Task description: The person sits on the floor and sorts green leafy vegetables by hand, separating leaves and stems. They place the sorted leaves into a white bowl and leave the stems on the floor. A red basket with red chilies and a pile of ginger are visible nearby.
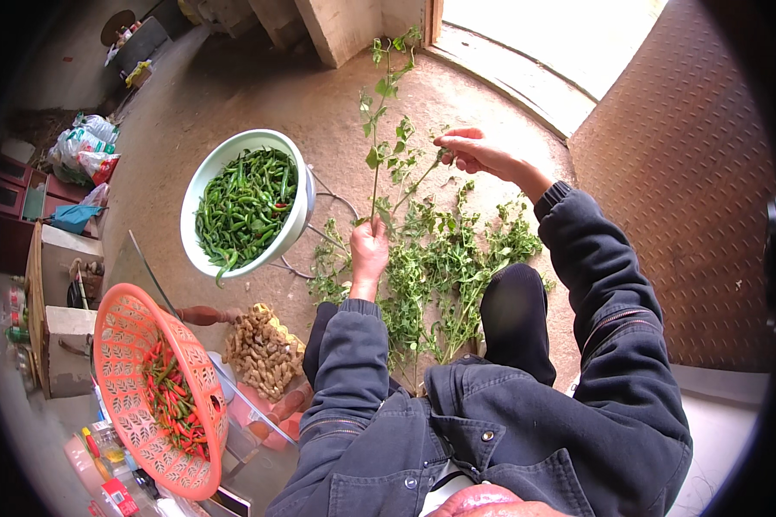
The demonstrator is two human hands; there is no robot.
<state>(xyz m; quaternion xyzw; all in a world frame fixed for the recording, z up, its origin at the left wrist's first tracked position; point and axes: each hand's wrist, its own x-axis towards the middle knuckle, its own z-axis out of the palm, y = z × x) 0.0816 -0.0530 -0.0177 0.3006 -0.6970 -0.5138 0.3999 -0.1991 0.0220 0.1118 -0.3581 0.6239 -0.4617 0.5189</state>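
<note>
My left hand (368, 253) is closed around the stem of a leafy green plant (376, 145), likely a chilli pepper plant, held up with its top pointing away from me. Off to the right, my right hand (482, 155) pinches the tip of one of its side branches (420, 184); what exactly lies between the fingertips is too small to tell. Beneath my hands and between my knees, a heap of cut leafy plants (427, 271) covers the floor. To the left of my left hand, a pale green basin (197, 258) holds many green chilli peppers (246, 203) with some red among them.
An orange plastic basket (119, 388) of red and green chillies (178, 400) stands on a glass-topped table (265, 478) at left. Ginger-like roots or peanuts (265, 355) sit beside it. A treaded metal door (679, 194) stands right of the bright doorway (543, 52). Plastic bags (87, 148) lie far left.
</note>
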